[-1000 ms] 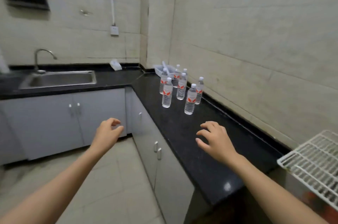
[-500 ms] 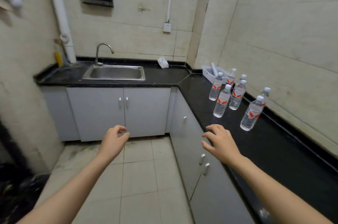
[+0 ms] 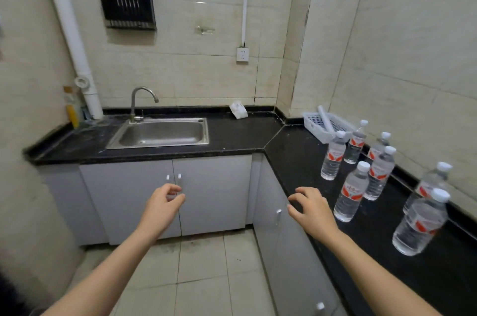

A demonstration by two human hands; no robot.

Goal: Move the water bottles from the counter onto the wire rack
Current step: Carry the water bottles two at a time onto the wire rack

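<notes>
I am watching black counter [image 3: 296, 150] as landmark. Seven water bottles [image 3: 351, 192] standing upright on it, along its right arm near wall; nearest bottle [image 3: 419, 222] at its front right. White basket [image 3: 325, 124] sitting at counter's back corner, behind bottles. My right hand [image 3: 313, 208] hovering over counter's front edge, fingers spread, gripping nothing. My left hand [image 3: 161, 206] hanging off counter, before cabinet doors, fingers loosely curled, empty. Sink [image 3: 160, 132] lying in counter's left arm

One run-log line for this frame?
left hand: empty | right hand: empty | water bottles: upright on counter | wire rack: unseen
</notes>
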